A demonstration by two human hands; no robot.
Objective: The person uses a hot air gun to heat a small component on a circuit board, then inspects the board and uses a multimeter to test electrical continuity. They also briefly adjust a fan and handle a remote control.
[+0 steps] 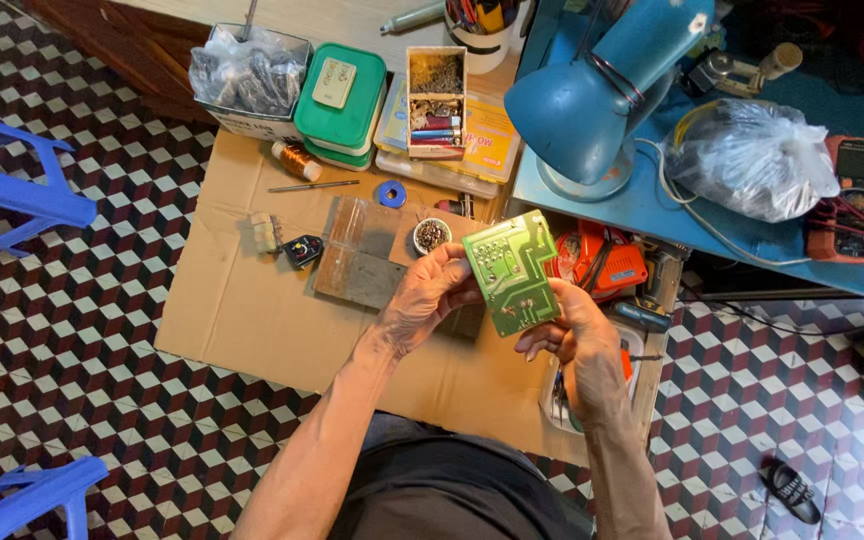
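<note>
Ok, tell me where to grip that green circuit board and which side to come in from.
Grip the green circuit board by its bare long edges, coming in from either side, as the left hand and right hand do now. It is a thin, flat rectangle held tilted, solder face up, so pinching the rims probably keeps fingers off the joints and tracks.

green circuit board (pixel 514 272) | rectangular, solder side up | tilted, held above cardboard sheet (pixel 252 300)

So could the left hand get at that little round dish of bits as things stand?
Probably yes. The small round dish sits on the cardboard just beyond the left hand, nothing between them. But that hand grips the green circuit board with the right hand, so it must let go first.
</note>
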